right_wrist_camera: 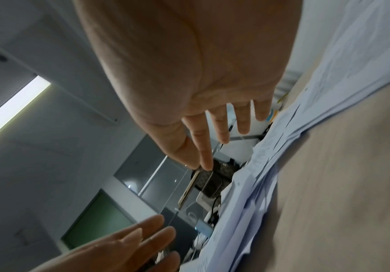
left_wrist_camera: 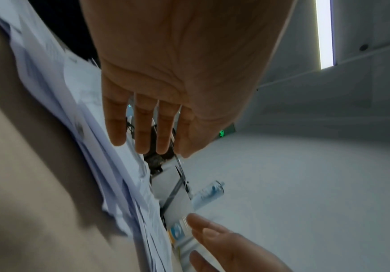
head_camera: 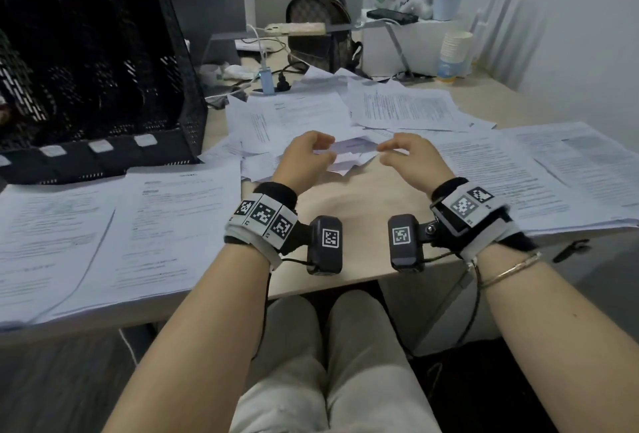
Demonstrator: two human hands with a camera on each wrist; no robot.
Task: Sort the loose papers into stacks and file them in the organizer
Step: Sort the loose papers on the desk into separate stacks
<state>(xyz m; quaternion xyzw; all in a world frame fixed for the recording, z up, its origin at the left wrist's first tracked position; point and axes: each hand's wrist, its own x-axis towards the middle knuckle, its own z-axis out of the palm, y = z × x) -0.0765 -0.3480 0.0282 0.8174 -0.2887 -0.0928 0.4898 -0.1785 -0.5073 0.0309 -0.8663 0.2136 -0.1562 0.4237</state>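
Note:
A heap of loose printed papers [head_camera: 311,111] covers the middle of the desk, with crumpled sheets [head_camera: 349,156] at its near edge. My left hand [head_camera: 307,152] and right hand [head_camera: 401,150] hover side by side just above those sheets, fingers relaxed and holding nothing. In the left wrist view the left hand [left_wrist_camera: 147,128] shows straight fingers above the paper edges [left_wrist_camera: 119,165]. The right hand [right_wrist_camera: 221,132] is likewise empty beside the papers [right_wrist_camera: 259,174]. The black mesh organizer [head_camera: 103,80] stands at the left rear. Sorted stacks lie at the left [head_camera: 103,235] and the right [head_camera: 539,173].
Behind the heap are a brown backpack [head_camera: 321,24], a power strip with cables [head_camera: 273,83], a phone [head_camera: 297,28] on a stand and a stack of paper cups [head_camera: 454,55]. Bare desk [head_camera: 352,211] lies between my wrists, near the front edge.

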